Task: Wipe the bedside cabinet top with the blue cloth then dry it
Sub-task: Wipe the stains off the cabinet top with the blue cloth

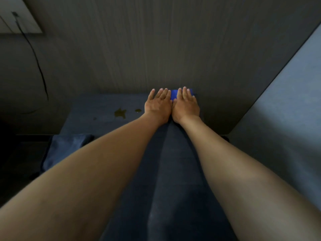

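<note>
The dark cabinet top (104,108) stretches from the middle toward the back wall. A blue cloth (174,94) lies at its far right corner, mostly covered by my hands. My right hand (186,105) lies flat on the cloth with straight fingers. Beside it, my left hand (159,106) rests flat with its fingers partly on the cloth's left edge. Both hands touch each other at the thumbs. A yellowish spill (120,113) and a smaller drop (138,110) sit on the top to the left of my left hand.
A grey wood-grain wall (156,46) rises right behind the cabinet. A pale slanted panel (286,105) borders the right side. A black cable (36,56) hangs down the wall at left. A dark blue fabric item (66,150) lies below the cabinet's left front.
</note>
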